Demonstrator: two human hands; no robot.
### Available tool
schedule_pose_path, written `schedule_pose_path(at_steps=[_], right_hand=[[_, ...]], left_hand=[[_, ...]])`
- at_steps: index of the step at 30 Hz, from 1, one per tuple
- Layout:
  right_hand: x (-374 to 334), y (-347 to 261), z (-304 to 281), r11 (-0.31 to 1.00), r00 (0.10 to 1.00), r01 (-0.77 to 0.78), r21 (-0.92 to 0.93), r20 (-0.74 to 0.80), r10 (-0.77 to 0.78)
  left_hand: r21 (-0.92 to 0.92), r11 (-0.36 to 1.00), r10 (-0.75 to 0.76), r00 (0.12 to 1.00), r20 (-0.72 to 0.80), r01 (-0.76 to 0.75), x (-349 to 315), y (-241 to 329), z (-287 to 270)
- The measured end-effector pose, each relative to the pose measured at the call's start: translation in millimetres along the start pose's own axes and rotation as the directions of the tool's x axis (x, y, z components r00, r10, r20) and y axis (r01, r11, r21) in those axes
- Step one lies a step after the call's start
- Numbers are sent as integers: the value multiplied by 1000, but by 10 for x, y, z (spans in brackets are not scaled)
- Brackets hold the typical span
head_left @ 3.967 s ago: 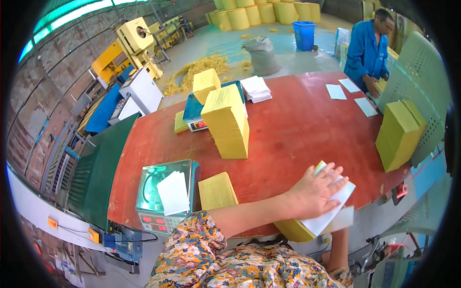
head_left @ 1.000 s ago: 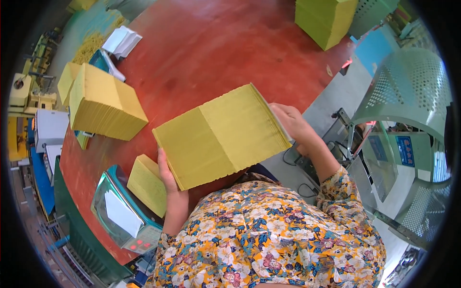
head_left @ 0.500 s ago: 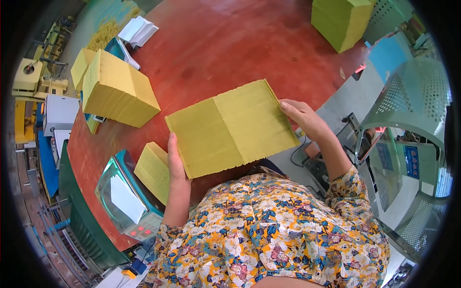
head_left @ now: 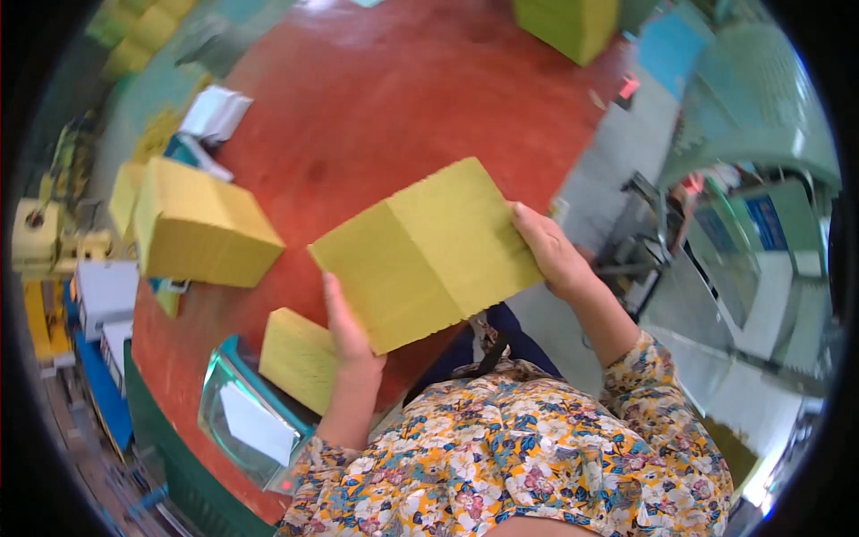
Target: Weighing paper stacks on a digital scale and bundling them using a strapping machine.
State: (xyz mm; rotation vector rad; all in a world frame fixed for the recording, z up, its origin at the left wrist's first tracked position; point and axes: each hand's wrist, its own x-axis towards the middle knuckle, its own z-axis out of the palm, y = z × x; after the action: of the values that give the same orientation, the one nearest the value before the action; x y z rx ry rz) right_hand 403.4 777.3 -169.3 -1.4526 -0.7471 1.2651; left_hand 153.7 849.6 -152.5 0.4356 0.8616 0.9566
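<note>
Watching remotely, I see yellow paper sheaf mid-frame, L hand & R hand clasping opp. ends, prob. lightish, bendy, w/ fragile edges, so imo support both ends.

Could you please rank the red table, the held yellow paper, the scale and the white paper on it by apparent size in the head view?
1. Red table
2. Held yellow paper
3. Scale
4. White paper on the scale
</note>
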Motion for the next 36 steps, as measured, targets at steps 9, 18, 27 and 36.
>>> schedule_pose_path(at_steps=[9, 18, 27, 36], right_hand=[[-1793, 135, -950, 943, 937, 57, 329, -343, 63], [-3837, 1084, -2653, 852, 613, 242, 464, -754, 237], [-4997, 1830, -4203, 866, 568, 306, 395, -806, 166], [-5172, 2065, -4591, 771, 539, 272, 576, -755, 374]], left_hand=[[215, 952, -277, 908, 313, 216, -705, -790, 911], [476, 814, -567, 627, 534, 332, -1324, -3281, 1926], [618, 732, -656, 544, 524, 288, -1919, -5321, 2751], [696, 662, -732, 439, 521, 278, -1857, -5779, 2891]])
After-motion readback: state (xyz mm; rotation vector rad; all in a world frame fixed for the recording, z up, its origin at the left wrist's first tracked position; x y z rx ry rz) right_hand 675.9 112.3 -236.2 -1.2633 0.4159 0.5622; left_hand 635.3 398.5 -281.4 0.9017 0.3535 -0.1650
